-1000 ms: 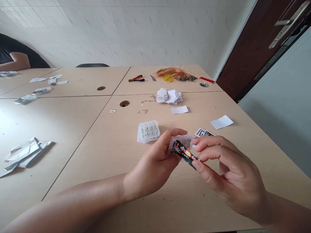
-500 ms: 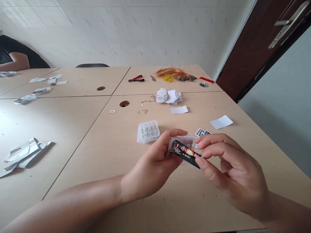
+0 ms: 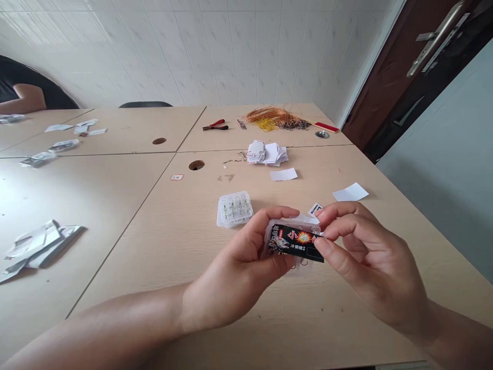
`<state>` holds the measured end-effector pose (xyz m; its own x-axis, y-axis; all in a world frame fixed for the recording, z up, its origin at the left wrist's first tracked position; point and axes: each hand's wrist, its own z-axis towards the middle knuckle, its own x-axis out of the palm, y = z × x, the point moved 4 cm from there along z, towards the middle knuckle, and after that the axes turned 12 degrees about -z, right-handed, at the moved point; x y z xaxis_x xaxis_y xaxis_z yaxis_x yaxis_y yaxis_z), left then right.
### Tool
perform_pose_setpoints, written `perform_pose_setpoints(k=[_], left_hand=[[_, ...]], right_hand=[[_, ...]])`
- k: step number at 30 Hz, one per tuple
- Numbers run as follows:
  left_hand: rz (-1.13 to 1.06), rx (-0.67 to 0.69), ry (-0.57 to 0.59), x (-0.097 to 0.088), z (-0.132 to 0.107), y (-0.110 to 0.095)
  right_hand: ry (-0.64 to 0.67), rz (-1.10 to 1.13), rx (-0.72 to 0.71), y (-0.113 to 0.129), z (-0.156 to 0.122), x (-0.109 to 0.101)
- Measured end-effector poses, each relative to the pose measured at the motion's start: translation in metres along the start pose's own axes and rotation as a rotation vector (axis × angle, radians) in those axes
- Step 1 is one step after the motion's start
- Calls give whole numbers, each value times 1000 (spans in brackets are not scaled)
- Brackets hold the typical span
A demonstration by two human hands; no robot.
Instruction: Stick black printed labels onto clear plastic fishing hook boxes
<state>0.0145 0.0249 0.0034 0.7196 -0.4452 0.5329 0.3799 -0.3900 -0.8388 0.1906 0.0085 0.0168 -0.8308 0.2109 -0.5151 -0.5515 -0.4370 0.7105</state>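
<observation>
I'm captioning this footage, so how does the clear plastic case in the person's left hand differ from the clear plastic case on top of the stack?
The held case is gripped in the left hand, while the stacked case lies on the stack. A black printed label covers part of the held case from view; the stacked case shows none on its upper face. Both are clear plastic with metal hooks showing.
</observation>
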Motion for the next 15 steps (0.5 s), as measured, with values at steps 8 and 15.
perform_pose_setpoints(k=[8, 15], left_hand=[[-40, 22, 26, 2, -1, 0], [-26, 48, 18, 2, -1, 1]], right_hand=[[39, 48, 46, -1, 0, 0], [64, 33, 61, -1, -2, 2]])
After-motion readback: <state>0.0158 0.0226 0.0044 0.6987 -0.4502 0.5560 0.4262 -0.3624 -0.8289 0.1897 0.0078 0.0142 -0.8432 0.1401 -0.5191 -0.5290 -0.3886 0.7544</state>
